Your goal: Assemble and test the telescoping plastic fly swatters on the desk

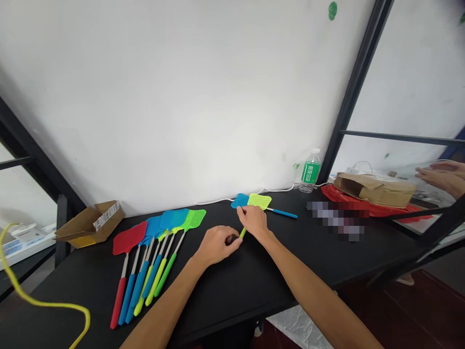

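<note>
My right hand [253,221] rests over the lime green plastic fly swatter [259,201] and appears closed around its shaft, just below the mesh head. The swatter's green handle [242,233] pokes out between my hands. My left hand [217,245] lies close by with its fingers curled, and a small dark shape shows in them. A blue fly swatter [240,200] lies under the edge of the lime head, its handle running right. Further left, several fly swatters in red, blue and green [125,238] lie side by side on the black table [232,286].
An open cardboard box [89,225] stands at the table's left end, and a yellow cable [36,295] hangs in the left foreground. To the right are a water bottle [310,170], a brown paper package [374,190] on red cloth [348,198], and another person's hand [441,177].
</note>
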Tool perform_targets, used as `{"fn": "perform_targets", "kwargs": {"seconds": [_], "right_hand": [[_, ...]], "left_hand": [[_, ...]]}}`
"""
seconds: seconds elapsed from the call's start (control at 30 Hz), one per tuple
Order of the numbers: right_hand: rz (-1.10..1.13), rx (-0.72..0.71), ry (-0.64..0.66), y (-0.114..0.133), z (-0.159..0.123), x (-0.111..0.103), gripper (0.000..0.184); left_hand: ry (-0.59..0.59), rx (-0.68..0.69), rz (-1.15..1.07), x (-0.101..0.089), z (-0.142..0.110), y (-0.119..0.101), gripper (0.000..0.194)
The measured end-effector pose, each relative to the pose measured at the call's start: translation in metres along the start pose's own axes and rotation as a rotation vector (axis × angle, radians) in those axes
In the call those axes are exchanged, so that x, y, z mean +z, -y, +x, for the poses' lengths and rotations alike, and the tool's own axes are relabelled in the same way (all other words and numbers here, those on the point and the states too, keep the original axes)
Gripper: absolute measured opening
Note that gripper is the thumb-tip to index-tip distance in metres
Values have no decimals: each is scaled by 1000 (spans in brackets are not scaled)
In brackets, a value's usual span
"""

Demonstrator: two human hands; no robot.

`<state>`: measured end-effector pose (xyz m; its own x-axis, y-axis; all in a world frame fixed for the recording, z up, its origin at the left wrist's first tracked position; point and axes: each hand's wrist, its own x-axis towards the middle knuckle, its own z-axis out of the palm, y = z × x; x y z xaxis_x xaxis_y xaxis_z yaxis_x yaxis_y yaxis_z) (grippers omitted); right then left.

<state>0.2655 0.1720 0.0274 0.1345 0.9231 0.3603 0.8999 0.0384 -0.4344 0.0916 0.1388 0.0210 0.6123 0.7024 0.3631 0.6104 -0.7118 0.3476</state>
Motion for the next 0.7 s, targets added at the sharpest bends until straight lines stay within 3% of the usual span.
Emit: {"fn": "perform_targets", "kwargs": {"seconds": [0.1, 0.2, 0.3, 0.4, 0.53, 0.6, 0.7], "right_hand": [[8, -78, -21, 1, -1, -3, 51], [15, -157, 13, 3, -2, -3, 49], [-26, -183, 83, 5, -5, 1, 46], [-110, -88, 117, 3, -5, 3, 40], [-166, 66, 103, -6, 0, -2, 35], [-164, 80, 87, -9, 2, -5, 35], [-145, 42, 71, -9, 3, -5, 34]], "left_hand": [[59, 163, -23, 2, 0, -14, 25], [35, 162, 27, 2, 2, -13, 26], [-103, -31, 180, -3, 4, 6, 28], [-246, -308, 366, -11, 2, 27, 26], [-231, -594, 518, -17, -4, 42, 29], [-175, -622, 501, -17, -5, 42, 30], [-120, -517, 376, -13, -3, 34, 28]]}}
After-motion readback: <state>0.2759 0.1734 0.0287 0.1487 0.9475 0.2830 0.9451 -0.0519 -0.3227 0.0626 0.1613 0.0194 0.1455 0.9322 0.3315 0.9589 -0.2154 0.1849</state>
